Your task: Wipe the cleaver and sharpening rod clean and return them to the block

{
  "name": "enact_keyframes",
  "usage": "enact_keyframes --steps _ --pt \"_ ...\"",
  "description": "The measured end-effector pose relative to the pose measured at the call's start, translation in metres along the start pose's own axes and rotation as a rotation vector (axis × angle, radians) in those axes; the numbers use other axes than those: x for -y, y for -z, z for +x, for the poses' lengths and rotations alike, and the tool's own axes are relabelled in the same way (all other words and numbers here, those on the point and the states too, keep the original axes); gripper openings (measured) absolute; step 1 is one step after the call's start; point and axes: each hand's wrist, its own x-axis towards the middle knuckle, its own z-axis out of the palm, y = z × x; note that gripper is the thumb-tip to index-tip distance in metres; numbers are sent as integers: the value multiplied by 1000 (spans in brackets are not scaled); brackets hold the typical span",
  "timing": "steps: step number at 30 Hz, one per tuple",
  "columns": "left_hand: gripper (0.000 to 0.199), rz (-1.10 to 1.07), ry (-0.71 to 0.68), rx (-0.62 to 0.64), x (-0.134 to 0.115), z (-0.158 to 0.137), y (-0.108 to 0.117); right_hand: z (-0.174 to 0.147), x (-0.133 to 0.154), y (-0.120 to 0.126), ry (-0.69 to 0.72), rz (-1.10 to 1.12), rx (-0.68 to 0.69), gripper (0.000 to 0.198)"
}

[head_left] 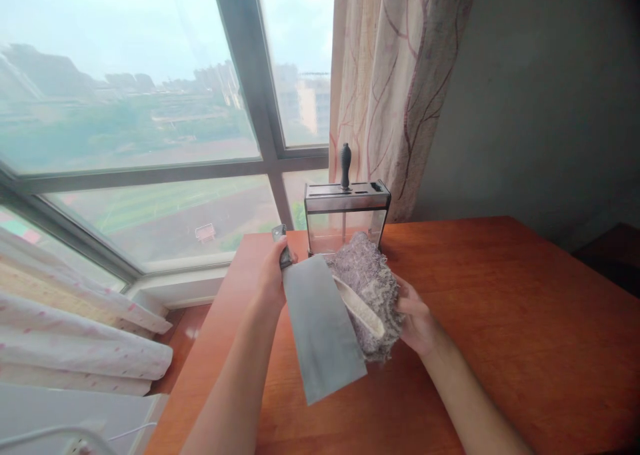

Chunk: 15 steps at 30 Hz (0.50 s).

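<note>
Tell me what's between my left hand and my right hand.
In the head view, the blade of the cleaver and the shaggy grey cloth are between your left hand and right hand.

No text, label, brand, number or sign is legible on any visible surface in the head view.

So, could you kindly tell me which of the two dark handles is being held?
The handle of the cleaver, gripped by the left hand; the other handle stands upright atop the knife block, with no hand on it.
</note>
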Motion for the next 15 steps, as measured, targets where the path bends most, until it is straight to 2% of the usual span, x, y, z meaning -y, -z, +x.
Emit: enact_keyframes --steps 7,12,15 --pt "37 72 -21 89 -17 -7 -1 2 4 -4 19 -65 -47 51" --pt "38 -12 31 57 0 -6 -8 -2 3 1 46 6 -60 43" --pt "38 -6 8 2 12 -2 -10 -8 5 2 3 41 11 49"
